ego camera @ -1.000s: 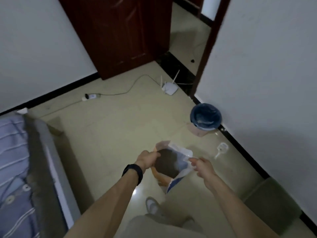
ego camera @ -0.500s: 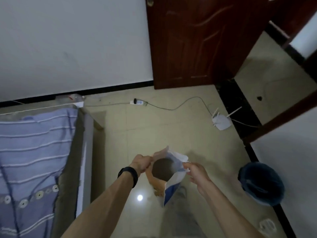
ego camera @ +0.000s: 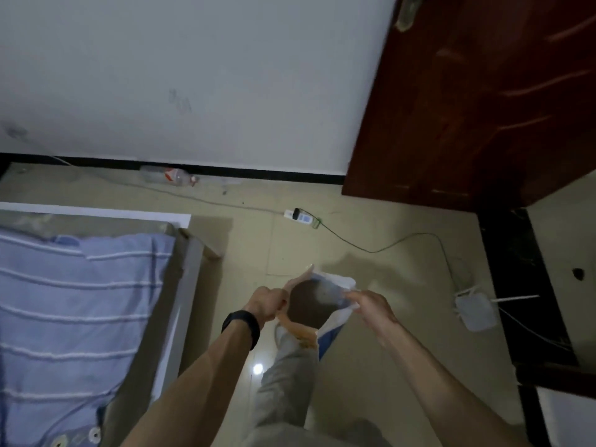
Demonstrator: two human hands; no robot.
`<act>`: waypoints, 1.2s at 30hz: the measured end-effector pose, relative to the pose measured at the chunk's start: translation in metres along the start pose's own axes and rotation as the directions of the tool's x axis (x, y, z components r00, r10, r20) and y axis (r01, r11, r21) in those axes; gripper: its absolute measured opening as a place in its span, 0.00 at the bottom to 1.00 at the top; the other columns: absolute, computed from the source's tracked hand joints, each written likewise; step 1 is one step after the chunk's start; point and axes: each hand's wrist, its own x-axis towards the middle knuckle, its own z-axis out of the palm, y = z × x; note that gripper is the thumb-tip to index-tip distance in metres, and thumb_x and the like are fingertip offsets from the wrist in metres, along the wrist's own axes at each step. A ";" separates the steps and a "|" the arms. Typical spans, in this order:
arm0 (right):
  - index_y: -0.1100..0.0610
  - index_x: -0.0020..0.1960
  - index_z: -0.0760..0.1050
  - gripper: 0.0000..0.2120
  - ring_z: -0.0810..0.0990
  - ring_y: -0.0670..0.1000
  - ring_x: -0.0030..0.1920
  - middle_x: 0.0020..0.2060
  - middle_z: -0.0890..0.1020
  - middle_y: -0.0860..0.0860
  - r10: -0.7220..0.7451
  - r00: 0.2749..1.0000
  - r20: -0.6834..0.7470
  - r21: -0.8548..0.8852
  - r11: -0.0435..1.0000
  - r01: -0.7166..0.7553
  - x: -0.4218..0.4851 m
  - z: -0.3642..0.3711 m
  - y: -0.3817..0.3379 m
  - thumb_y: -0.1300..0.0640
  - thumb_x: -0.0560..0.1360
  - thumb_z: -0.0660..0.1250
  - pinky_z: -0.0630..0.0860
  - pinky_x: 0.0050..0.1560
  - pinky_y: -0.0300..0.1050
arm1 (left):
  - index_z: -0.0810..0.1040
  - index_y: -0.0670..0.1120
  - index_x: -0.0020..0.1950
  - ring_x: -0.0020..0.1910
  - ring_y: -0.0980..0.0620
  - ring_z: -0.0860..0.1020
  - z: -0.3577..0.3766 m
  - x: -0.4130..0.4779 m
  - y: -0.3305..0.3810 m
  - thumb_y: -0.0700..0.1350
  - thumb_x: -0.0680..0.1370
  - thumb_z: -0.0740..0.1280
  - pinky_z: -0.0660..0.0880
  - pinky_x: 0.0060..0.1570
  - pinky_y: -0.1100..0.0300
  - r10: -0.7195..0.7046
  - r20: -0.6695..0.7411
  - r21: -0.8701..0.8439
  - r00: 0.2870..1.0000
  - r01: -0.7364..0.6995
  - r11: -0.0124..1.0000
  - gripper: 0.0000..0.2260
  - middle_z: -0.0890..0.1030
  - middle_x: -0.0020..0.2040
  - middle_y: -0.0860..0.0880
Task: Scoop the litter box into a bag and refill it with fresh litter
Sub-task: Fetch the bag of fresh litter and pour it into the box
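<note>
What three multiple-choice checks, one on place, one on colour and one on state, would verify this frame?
1. Where is the white router?
A. on the bed
B. on the floor right of the bag
C. on the wall

2. What colour is the wristband on the left arm?
A. black
B. red
C. white

3. How is the bag?
A. tied shut
B. lying flat
C. held open

Key: 1 B, it sits on the tiles near the doorway; 2 A, a dark band; 3 C, the left hand and right hand spread its mouth.

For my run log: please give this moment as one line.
left hand: grips bag rim | right hand: grips opposite rim | bag: held open, dark litter inside | litter box: not in view
</note>
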 end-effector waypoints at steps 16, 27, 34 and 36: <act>0.52 0.50 0.77 0.08 0.79 0.57 0.50 0.48 0.80 0.56 -0.149 0.989 -0.011 0.053 0.987 0.150 0.251 0.042 -0.334 0.49 0.77 0.66 0.76 0.48 0.50 | 0.76 0.43 0.44 0.42 0.49 0.74 -0.140 0.266 0.273 0.44 0.78 0.65 0.71 0.45 0.56 0.004 -0.026 -0.142 1.000 -0.007 0.990 0.05 0.78 0.41 0.47; 0.58 0.51 0.78 0.08 0.77 0.51 0.41 0.46 0.79 0.55 -0.108 0.991 0.073 -0.024 0.994 0.110 0.466 0.093 -0.440 0.54 0.76 0.68 0.69 0.34 0.42 | 0.76 0.40 0.52 0.44 0.49 0.74 -0.139 0.491 0.338 0.44 0.77 0.66 0.72 0.41 0.58 -0.124 0.032 -0.181 0.992 0.128 0.975 0.08 0.78 0.49 0.44; 0.56 0.41 0.78 0.05 0.78 0.51 0.40 0.41 0.81 0.55 -0.082 0.996 0.029 0.186 0.980 0.075 0.545 0.106 -0.465 0.59 0.76 0.67 0.72 0.41 0.46 | 0.74 0.39 0.58 0.49 0.46 0.77 -0.154 0.593 0.374 0.42 0.75 0.67 0.76 0.45 0.54 -0.052 -0.049 -0.241 0.997 0.039 0.970 0.14 0.78 0.53 0.42; 0.55 0.42 0.78 0.04 0.78 0.51 0.43 0.43 0.81 0.55 -0.069 0.997 0.026 0.252 0.966 0.061 0.562 0.110 -0.466 0.59 0.76 0.68 0.73 0.44 0.47 | 0.74 0.37 0.59 0.51 0.42 0.79 -0.155 0.612 0.385 0.42 0.73 0.68 0.78 0.48 0.49 -0.048 -0.064 -0.258 0.997 0.030 0.966 0.17 0.79 0.54 0.40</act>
